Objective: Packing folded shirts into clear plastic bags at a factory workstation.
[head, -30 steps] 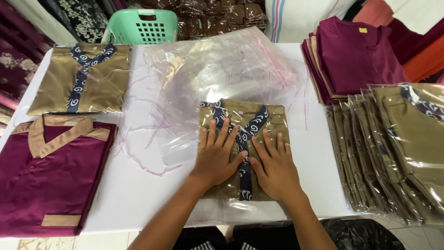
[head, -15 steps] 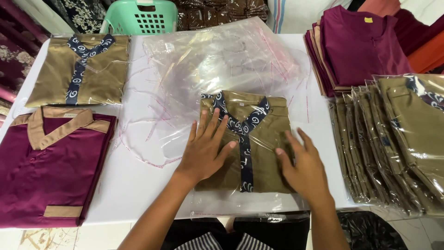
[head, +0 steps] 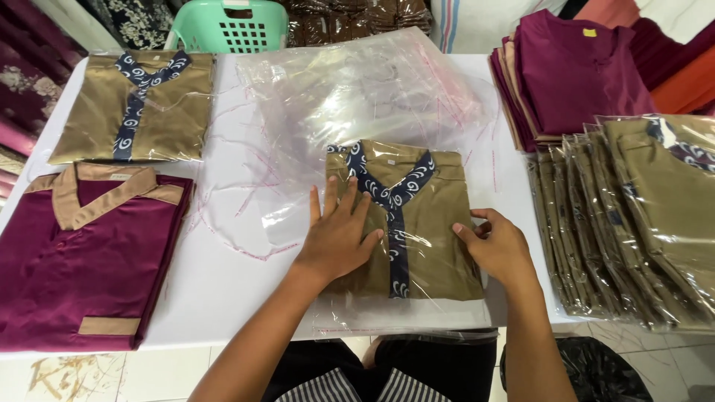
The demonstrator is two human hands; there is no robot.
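a folded tan shirt (head: 432, 223) with a navy swirl-patterned collar and placket lies inside a clear plastic bag (head: 402, 316), just below the centre of the frame on a white table (head: 223, 275). the left hand (head: 339, 238) rests flat on the shirt's left half, fingers spread and pressed down on the plastic. the right hand (head: 497, 246) sits at the shirt's right edge, fingers curled around the side of the package, thumb on top; whether it pinches the plastic alone or the cloth too cannot be told.

above the shirt, in the upper centre, lies a loose heap of empty clear bags (head: 357, 97) with thin red strips along their edges. in the upper left lies another bagged tan shirt (head: 138, 108) of the same kind, and below it, at the left edge, a maroon shirt (head: 82, 260) with a tan collar, not bagged. at the right edge a fanned stack of bagged tan shirts (head: 633, 216) overlaps along the table, with a pile of folded maroon shirts (head: 581, 74) in the upper right. a green plastic basket (head: 227, 26) shows at the top, behind the table.
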